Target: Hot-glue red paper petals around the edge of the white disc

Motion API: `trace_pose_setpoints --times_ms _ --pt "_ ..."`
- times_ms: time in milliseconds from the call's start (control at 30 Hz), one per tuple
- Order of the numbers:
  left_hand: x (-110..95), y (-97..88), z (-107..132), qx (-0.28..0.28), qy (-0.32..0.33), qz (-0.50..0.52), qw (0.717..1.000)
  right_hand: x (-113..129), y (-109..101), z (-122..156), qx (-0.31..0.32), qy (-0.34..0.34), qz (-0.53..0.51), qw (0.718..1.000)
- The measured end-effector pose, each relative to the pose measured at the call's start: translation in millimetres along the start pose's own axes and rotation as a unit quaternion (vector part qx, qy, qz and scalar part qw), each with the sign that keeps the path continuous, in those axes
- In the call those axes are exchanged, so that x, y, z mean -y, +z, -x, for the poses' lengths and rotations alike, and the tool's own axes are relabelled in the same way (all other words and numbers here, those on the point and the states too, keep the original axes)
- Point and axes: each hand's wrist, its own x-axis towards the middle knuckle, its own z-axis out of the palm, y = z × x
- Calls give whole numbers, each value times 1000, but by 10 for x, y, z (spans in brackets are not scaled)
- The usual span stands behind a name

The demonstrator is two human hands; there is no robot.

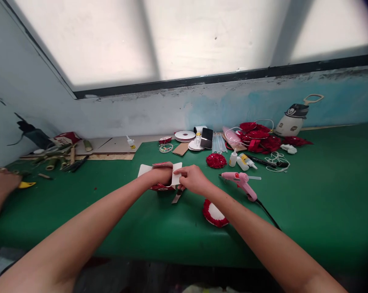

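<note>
My left hand is closed over a white card with red material under and behind it, at the middle of the green table. My right hand pinches the card's right edge, fingers pressed together. A thin dark blade or tool pokes out just below my right hand. A half-covered red and white disc lies close to my right forearm. The pink glue gun rests to the right of my right hand, its black cord running off toward the table's front edge.
Behind lie a red rosette, glue bottles, glue sticks, a white ribbon spool, a phone and a heap of red flowers. Cardboard sheets and bamboo pieces sit far left. Another person's hand rests at the left edge.
</note>
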Motion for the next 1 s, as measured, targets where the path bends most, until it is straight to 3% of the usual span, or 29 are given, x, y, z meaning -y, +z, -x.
trace_pose_setpoints --times_ms 133,267,600,767,867,1000 --pt "1 -93 49 90 7 -80 993 12 -25 9 8 16 -21 1000" --pt "12 -264 79 116 -28 -150 981 40 -34 -13 9 31 -36 999" --pt "-263 -606 384 18 -47 -201 978 26 -7 -70 2 61 -70 996" --pt "-266 -713 490 -75 -88 -62 991 56 3 -49 -5 69 -77 995" --pt "-252 -693 516 -70 -98 -27 992 80 13 -40 -6 71 -76 995" --pt "-224 -637 518 -30 -105 -100 989 103 20 -32 -13 68 -66 995"
